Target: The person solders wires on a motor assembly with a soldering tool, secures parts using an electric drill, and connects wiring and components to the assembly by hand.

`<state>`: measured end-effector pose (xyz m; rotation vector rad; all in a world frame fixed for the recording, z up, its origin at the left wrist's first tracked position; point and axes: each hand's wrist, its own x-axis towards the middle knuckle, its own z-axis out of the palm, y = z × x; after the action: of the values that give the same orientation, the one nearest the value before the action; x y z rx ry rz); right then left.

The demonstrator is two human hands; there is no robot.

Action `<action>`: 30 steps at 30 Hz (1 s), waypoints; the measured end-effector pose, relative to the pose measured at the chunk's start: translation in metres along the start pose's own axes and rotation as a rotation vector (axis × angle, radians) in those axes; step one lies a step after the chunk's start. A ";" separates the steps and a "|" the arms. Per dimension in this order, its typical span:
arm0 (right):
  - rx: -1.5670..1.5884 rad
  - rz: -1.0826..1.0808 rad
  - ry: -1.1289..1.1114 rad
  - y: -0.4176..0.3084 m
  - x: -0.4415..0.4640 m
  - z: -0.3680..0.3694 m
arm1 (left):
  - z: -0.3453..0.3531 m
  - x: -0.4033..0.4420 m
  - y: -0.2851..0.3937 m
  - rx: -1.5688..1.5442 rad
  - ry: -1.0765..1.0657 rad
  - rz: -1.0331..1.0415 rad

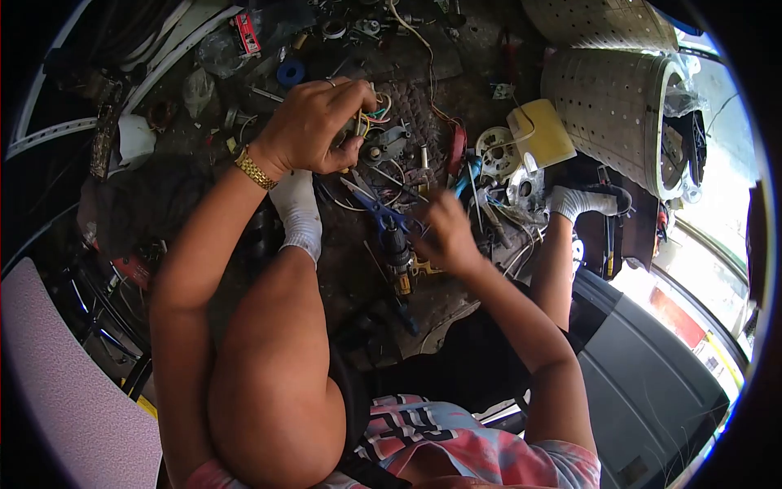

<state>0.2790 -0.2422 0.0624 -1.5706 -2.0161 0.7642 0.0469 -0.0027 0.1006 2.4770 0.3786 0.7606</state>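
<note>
My left hand (314, 122), with a gold watch (257, 167) on the wrist, pinches a small part with coloured wires (376, 114) between thumb and fingers. Green, white and yellow strands show beside the fingertips. My right hand (448, 232) is smeared by motion, its fingers curled; whether it holds anything I cannot tell. A thin dark rod (399, 186) points toward it from the left. Close by lie blue-handled scissors (384, 213) and a yellow-and-black power drill (397, 257). A grey metal motor part (387, 145) lies just right of my left hand.
Two perforated metal drums (603, 106) lie at the upper right. Near them are a yellow square piece (542, 133), a round pale wheel (498, 151) and a blue-handled tool (468, 175). A blue tape roll (290, 73) sits beyond my left hand. My feet flank the cluttered floor.
</note>
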 end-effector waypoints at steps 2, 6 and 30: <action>-0.010 0.018 0.269 -0.034 0.068 -0.029 | 0.004 0.000 0.004 -0.020 0.009 -0.007; -0.142 -0.094 0.188 -0.028 0.116 -0.035 | 0.007 -0.001 0.016 0.027 0.038 -0.024; 0.238 0.193 0.501 0.031 0.077 -0.002 | 0.026 -0.008 0.026 0.045 0.171 -0.082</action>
<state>0.2843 -0.1613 0.0447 -1.6316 -1.3821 0.5790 0.0585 -0.0377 0.0926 2.4284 0.5619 0.9426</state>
